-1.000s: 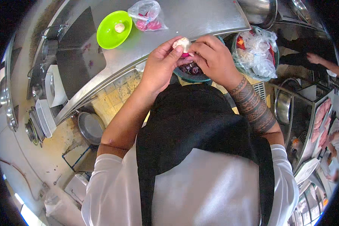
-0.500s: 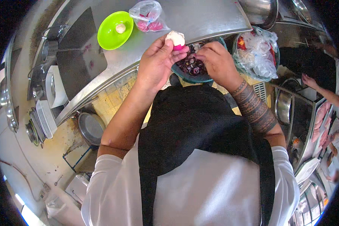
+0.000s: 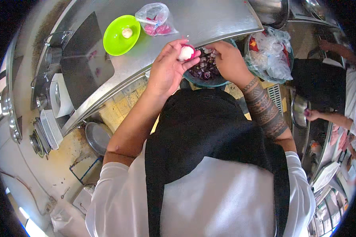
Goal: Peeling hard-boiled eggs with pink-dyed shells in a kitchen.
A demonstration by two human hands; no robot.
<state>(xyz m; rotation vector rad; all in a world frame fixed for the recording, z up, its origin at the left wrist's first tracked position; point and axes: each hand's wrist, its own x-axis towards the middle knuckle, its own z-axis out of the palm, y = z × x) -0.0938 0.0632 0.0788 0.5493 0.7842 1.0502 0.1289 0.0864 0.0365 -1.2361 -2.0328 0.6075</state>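
My left hand (image 3: 168,67) holds a partly peeled egg (image 3: 186,53) above the steel table's front edge. White shows on the egg, with bright pink shell still around part of it. Close on its right, my right hand (image 3: 230,63) has its fingers drawn together; whatever they pinch is too small to make out. Below both hands is a green bin (image 3: 203,83) holding dark purple and pale scraps. On the table, a lime-green bowl (image 3: 116,41) contains one whitish peeled egg (image 3: 127,32). A clear plastic bag (image 3: 156,15) of pink-shelled eggs (image 3: 160,29) lies beside the bowl.
A second bin (image 3: 261,59) stuffed with plastic bags stands to the right. Farther right another person's hand (image 3: 313,115) is near a steel pot (image 3: 299,110). A grey pan (image 3: 97,136) is low on the left, and a floor drain grate (image 3: 275,98) shows right of my apron.
My left hand has turned and lowered the egg slightly, so more white faces up. My right hand has shifted a little. The person at right has moved closer to the pot.
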